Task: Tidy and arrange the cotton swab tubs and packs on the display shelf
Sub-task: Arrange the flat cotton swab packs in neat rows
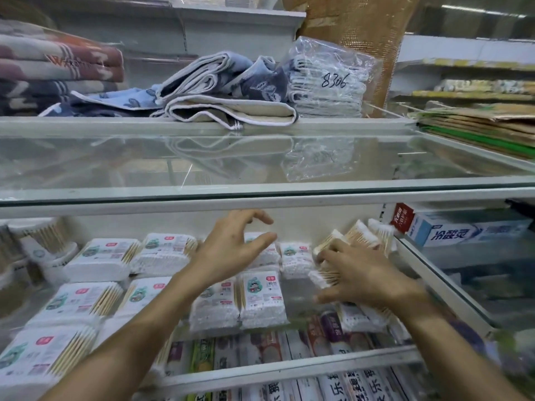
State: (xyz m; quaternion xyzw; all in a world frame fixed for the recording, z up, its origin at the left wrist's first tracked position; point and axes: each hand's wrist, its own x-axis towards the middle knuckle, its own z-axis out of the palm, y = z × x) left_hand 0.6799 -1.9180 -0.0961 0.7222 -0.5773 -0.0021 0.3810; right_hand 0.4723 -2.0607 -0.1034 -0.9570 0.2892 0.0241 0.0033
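Several white cotton swab packs (101,259) lie in rows on the glass display shelf (292,287), with a labelled pack (262,296) near the middle. Round swab tubs (49,241) stand at the far left. My left hand (231,247) hovers open over the back row, fingers curled and holding nothing. Spread flat, my right hand (362,276) presses on a loose bundle of wooden-stick swab packs (356,235) at the right end of the shelf. The fingers partly hide the bundle.
A glass shelf edge (260,198) runs just above my hands. Folded towels (225,91) and a bagged stack marked 8306 (330,79) lie on the upper shelf. Toothpaste boxes (451,230) sit to the right, and more packaged goods (260,354) fill the shelf below.
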